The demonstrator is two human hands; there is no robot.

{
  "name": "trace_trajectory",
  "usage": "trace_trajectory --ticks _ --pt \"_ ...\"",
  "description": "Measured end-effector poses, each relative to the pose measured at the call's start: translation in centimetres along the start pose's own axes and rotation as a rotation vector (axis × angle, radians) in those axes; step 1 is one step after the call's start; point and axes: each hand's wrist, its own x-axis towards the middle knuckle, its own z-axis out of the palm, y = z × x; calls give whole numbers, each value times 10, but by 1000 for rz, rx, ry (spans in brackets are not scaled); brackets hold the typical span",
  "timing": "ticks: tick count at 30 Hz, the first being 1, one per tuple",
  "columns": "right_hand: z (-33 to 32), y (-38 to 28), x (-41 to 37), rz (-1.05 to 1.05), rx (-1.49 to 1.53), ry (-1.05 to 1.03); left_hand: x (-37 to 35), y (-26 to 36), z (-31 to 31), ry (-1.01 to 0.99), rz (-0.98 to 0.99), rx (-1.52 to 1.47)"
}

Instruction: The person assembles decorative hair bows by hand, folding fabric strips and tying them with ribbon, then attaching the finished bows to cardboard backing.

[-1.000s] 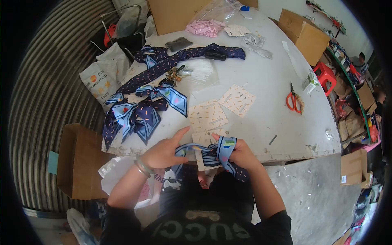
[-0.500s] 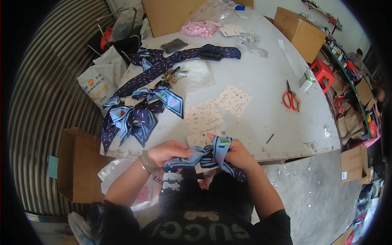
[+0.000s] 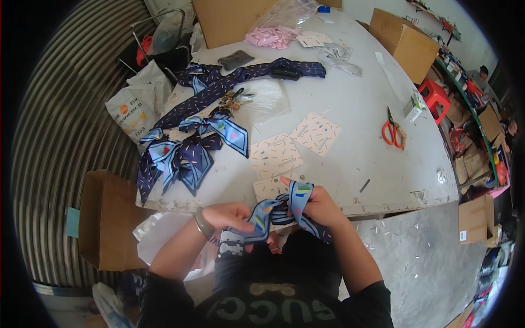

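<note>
A narrow blue scarf [image 3: 262,215] with dark stripes and coloured patches is stretched between my hands at the table's near edge, gathered into a loop or knot in the middle. My left hand [image 3: 228,216] grips its left part with closed fingers. In my right hand [image 3: 321,206] the fingers are wrapped round the upright, folded right part, thumb raised. Partly behind the scarf lies a patterned card [image 3: 267,189]. Two more patterned cards [image 3: 277,154] [image 3: 315,134] lie beyond it. A pile of navy and light-blue scarves [image 3: 183,156] sits to the left.
Red-handled scissors [image 3: 391,130] and a small green-white box [image 3: 414,107] lie on the right of the table [image 3: 350,158]. Keys [image 3: 231,101] rest beside a clear plastic bag [image 3: 267,101]. Cardboard boxes [image 3: 104,218] [image 3: 404,46] and a red stool [image 3: 435,95] stand around.
My left hand has turned and drawn slightly down, and the scarf's left part now hangs in a curve instead of lying flat across the fingers. My right hand keeps its hold.
</note>
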Motion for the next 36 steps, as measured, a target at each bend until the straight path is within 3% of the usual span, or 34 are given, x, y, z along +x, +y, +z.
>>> trace_trajectory --ticks 1,2,6,10,13,17,20,24,28,30,33,36 --pt "0 1 0 -8 0 -3 -1 8 4 -21 -60 160" --pt "0 2 0 -16 -2 -7 -3 4 5 82 -20 111" --pt "0 9 4 -57 28 14 16 6 -13 150 479 -286" --pt "-3 11 3 -15 -9 19 48 10 -3 288 465 -312" --pt "-5 16 3 29 -37 27 65 7 11 571 424 -205" --pt "-2 15 3 -20 50 53 60 -3 5 590 362 -305" --pt "-4 14 3 -67 86 -4 55 -3 -1 458 66 -82" --pt "-2 9 1 -43 69 -17 57 -2 -12 131 117 -468" --pt "-4 12 4 -62 35 -42 56 -3 -13 60 156 -311" --pt "-5 19 6 -79 20 -18 52 4 -9 101 133 -105" --pt "-7 15 3 -53 21 -46 50 11 -3 335 137 -152" --pt "-8 10 1 -31 36 -65 43 28 5 495 198 -461"
